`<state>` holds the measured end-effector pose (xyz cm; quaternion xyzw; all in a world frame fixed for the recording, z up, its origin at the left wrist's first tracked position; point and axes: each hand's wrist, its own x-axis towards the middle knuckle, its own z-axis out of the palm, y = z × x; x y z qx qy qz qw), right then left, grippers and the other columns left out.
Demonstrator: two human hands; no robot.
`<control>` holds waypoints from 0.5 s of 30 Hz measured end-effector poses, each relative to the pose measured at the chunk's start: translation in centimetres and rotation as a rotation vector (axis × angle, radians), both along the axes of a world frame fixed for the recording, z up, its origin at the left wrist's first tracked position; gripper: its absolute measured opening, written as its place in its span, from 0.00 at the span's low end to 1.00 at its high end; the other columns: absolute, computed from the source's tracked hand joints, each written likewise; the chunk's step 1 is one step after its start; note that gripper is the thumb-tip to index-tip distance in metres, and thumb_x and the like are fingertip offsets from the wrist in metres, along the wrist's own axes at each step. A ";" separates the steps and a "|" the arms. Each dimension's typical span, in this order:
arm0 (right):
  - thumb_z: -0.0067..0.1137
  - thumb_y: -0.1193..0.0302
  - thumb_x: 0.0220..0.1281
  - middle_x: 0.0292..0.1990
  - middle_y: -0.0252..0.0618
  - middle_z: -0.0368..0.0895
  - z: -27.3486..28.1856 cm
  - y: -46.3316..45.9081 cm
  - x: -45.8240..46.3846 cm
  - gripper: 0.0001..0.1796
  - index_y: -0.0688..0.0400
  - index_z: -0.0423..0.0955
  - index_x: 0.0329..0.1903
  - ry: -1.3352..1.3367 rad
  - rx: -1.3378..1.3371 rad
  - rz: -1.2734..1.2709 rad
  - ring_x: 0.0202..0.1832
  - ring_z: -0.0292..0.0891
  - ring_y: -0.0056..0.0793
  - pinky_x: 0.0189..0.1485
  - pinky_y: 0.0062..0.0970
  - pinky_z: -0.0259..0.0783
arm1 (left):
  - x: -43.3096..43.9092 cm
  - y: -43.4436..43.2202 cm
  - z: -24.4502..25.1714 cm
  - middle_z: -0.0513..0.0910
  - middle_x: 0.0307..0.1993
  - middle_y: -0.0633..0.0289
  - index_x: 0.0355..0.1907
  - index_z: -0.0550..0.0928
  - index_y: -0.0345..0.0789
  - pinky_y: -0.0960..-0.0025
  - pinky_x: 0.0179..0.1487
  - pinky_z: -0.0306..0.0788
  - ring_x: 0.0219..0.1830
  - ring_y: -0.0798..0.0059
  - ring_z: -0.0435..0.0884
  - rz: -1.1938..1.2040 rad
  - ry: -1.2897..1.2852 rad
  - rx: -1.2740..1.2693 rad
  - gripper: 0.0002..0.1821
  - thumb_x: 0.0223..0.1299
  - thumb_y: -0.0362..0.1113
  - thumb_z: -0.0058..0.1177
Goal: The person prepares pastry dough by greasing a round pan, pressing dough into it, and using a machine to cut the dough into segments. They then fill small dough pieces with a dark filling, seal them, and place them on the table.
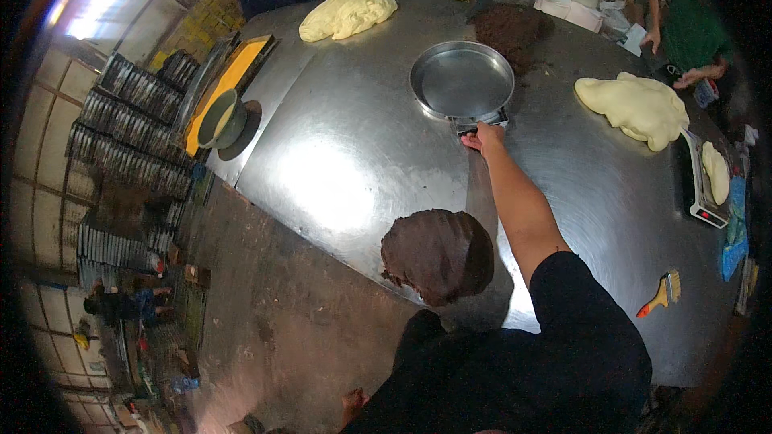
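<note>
My right hand reaches across the steel table and grips the front of a scale's base. A round, shallow metal pan sits on top of that scale, with nothing in it. Nearer my body, a large lump of dark brown dough rests at the table's edge. Low in the picture, beside my black shirt, my left hand hangs below the tabletop. It is partly cut off by my clothing, and its fingers are hard to make out.
Pale dough masses lie at the far left and right. Brown crumbs spread behind the pan. On the right are a second scale and a pastry brush. A bowl stands left. A person's hand is far right.
</note>
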<state>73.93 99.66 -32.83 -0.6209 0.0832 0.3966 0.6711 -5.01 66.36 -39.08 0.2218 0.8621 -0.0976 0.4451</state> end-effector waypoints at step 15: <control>0.53 0.70 0.67 0.29 0.59 0.82 2.0 -2.6 -1.2 0.19 0.76 0.66 0.48 -0.156 -0.224 -0.047 0.22 0.84 0.48 0.21 0.39 0.84 | 6.3 -2.3 4.2 0.80 0.27 0.59 0.32 0.76 0.31 0.67 0.36 0.71 0.30 0.72 0.77 -0.578 -0.196 0.214 0.12 0.70 0.37 0.49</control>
